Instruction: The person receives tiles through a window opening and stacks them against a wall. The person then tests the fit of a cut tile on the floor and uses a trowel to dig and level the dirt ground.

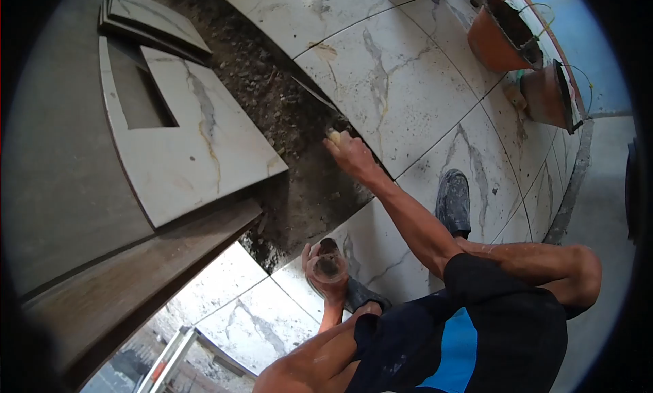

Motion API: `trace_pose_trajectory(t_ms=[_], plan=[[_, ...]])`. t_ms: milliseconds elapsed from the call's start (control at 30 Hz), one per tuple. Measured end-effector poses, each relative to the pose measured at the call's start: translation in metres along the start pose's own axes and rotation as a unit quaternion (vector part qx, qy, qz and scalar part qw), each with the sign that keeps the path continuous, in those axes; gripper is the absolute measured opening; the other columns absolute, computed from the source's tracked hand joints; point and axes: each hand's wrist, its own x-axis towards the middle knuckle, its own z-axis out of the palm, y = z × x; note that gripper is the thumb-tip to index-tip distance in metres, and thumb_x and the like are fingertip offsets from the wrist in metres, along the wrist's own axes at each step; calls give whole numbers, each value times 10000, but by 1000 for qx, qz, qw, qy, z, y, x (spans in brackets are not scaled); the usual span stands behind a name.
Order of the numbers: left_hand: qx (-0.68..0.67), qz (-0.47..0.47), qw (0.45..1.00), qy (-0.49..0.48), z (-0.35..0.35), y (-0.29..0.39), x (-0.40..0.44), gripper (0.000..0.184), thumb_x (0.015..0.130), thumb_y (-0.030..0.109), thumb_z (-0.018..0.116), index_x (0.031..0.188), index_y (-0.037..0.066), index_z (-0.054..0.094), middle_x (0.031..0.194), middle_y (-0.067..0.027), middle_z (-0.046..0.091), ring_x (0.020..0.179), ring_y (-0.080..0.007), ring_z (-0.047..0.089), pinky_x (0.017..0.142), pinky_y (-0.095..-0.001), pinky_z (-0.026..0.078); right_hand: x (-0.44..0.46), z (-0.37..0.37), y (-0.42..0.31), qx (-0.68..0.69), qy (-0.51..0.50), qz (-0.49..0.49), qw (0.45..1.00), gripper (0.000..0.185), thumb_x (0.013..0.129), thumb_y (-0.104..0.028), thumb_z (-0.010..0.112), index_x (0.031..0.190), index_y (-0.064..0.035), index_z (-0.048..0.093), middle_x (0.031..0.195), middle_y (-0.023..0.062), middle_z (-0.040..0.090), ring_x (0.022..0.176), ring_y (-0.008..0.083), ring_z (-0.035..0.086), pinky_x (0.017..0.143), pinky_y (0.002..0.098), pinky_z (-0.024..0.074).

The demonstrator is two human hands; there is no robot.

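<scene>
My right hand (352,155) is closed around a short pale handle (333,136), beside the edge of the laid tiles and over the dirt strip. The tool's working end cannot be made out clearly against the dark ground. My left hand (314,260) grips a clear plastic cup (329,266) with grey material in it, close to my left shoe. Under both hands runs a strip of dark soil and rubble (262,100), with a smoother grey patch (320,189) near my right hand.
Marbled floor tiles (408,73) spread to the right. Cut tiles (197,134) lie at left, one with a rectangular opening, near a wooden plank (149,264). Orange buckets (491,42) stand at upper right. A metal frame (166,359) is at lower left.
</scene>
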Motion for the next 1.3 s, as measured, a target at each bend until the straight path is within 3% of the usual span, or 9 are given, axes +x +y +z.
trace_pose_trajectory(t_ms=[67,433,533,600,833,900,1100,1200,1300], plan=[[-3,16,1000,11,4,-1,-1,518,655,35,638,1054,85,311,1053,-153,497,1063,-363,435,882,-455,349,4,8,3,72,29,105,991,431,831,-384,477,879,44,500,761,295,555,745,401,571,562,465,468],[-23,12,1000,10,1,0,0,557,631,-11,616,1089,90,313,1110,-124,469,1117,-351,391,920,-447,321,-23,-10,4,96,26,74,992,427,802,-389,528,860,28,462,683,271,556,696,416,562,590,457,442],[-15,3,1000,4,-1,0,1,555,636,-6,618,1090,92,313,1111,-128,469,1108,-354,400,913,-449,327,-39,-12,3,116,135,-23,984,407,787,-378,550,859,13,461,666,249,562,655,415,560,565,455,432],[-35,-1,999,13,0,-2,0,555,637,-6,619,1089,90,313,1109,-128,470,1107,-353,401,914,-448,327,-36,-8,11,73,103,48,991,353,788,-333,555,869,-2,462,652,231,566,644,411,560,561,456,428],[-38,-2,999,2,1,-3,0,551,630,-9,621,1078,83,314,1101,-136,472,1109,-350,402,918,-442,326,-33,-2,2,155,173,35,972,311,794,-297,550,800,3,470,678,247,556,678,415,559,564,430,431],[-37,3,999,6,4,-1,4,554,627,-14,622,1076,83,314,1096,-135,474,1109,-349,402,915,-439,329,-21,16,24,-39,51,87,994,312,787,-294,553,787,6,466,661,242,553,668,417,561,566,427,433],[-28,-11,1000,-2,2,-4,-2,559,620,-37,612,1077,76,312,1085,-136,476,1109,-345,403,910,-432,339,-30,-25,-23,161,176,20,971,322,755,-280,542,829,28,486,677,239,559,683,421,554,596,438,429],[-39,-7,999,5,1,-1,1,558,623,-40,607,1081,75,310,1086,-139,478,1106,-347,406,906,-432,346,-21,11,27,41,37,81,995,288,755,-248,536,835,27,505,680,231,561,696,406,560,598,415,433],[-35,4,999,15,5,1,10,557,626,-39,607,1083,76,309,1085,-140,479,1103,-346,409,898,-430,353,-16,-5,17,69,68,92,991,291,729,-229,566,830,37,509,720,252,563,747,401,563,632,421,439]])
